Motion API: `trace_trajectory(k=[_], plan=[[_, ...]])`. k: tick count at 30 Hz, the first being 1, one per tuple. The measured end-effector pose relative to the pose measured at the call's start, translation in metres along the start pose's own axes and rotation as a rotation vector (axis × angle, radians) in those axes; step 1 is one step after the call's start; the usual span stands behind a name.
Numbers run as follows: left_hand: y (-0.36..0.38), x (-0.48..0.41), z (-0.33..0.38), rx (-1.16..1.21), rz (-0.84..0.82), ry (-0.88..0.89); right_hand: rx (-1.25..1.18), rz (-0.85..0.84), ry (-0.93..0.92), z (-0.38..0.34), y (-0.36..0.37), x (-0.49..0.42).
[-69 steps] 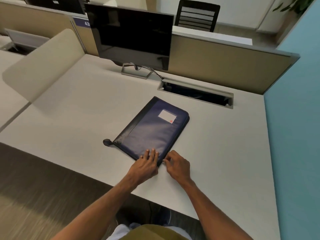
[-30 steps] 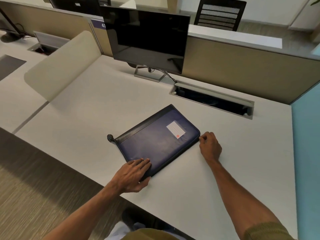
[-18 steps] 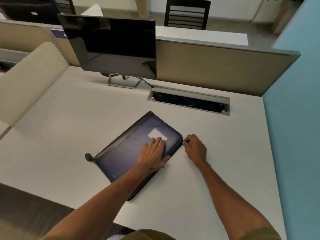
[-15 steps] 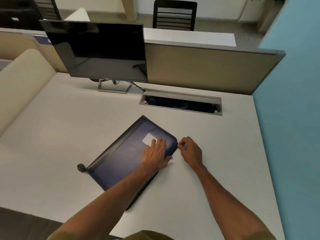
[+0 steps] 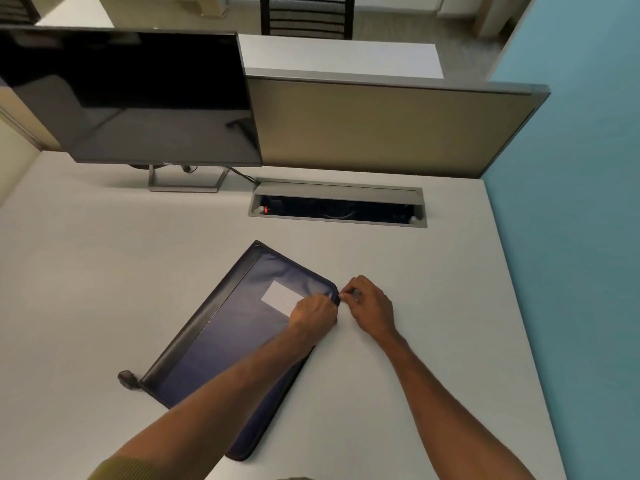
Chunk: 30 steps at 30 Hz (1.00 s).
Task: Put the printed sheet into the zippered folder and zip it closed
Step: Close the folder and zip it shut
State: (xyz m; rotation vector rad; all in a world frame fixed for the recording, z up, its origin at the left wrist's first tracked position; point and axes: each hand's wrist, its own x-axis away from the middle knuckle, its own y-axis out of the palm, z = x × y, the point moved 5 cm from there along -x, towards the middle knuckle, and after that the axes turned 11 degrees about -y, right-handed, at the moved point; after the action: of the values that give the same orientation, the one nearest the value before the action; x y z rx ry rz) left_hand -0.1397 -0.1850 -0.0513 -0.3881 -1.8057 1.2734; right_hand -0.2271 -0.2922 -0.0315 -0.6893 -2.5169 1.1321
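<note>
A dark blue zippered folder [image 5: 221, 341] lies flat and slanted on the white desk [image 5: 86, 271], with a white label [image 5: 278, 296] on its cover. My left hand [image 5: 315, 315] pinches the cover at the folder's far right corner. Just right of that corner, my right hand [image 5: 369, 306] is closed on the zipper pull at the folder's edge. A small black tab [image 5: 127, 379] sticks out at the near left corner. No printed sheet shows.
A black monitor [image 5: 131, 98] on a metal stand stands at the back left. An open cable tray [image 5: 337, 206] is sunk into the desk behind the folder. A beige partition [image 5: 381, 126] runs along the back and a blue wall [image 5: 581, 237] along the right.
My right hand has run along the folder's right edge from the near corner to the far corner. My left hand moved up the cover and now pinches that far corner.
</note>
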Motion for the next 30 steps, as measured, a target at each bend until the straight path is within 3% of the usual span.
trace_trajectory(k=[10,13,15,19,22,25,30], plan=[[0.008,0.005,0.002,-0.076,-0.003,0.082,-0.02,-0.057,-0.058,-0.009,0.001,-0.031],[0.0,0.008,-0.008,-0.075,0.155,0.169,-0.02,-0.088,-0.06,-0.008,0.001,-0.035],[-0.01,0.01,-0.024,0.09,0.308,0.157,-0.014,-0.097,-0.061,-0.007,0.001,-0.036],[-0.021,-0.004,-0.098,0.366,0.438,-0.166,-0.043,-0.105,-0.058,-0.005,0.001,-0.037],[-0.002,-0.004,-0.167,0.7,0.34,-0.57,-0.044,-0.117,-0.067,-0.005,0.001,-0.039],[0.018,-0.004,-0.186,0.784,0.253,-0.578,-0.052,-0.109,-0.091,-0.008,0.002,-0.042],[0.025,-0.005,-0.188,0.884,0.32,-0.605,-0.109,-0.072,-0.119,-0.012,0.002,-0.049]])
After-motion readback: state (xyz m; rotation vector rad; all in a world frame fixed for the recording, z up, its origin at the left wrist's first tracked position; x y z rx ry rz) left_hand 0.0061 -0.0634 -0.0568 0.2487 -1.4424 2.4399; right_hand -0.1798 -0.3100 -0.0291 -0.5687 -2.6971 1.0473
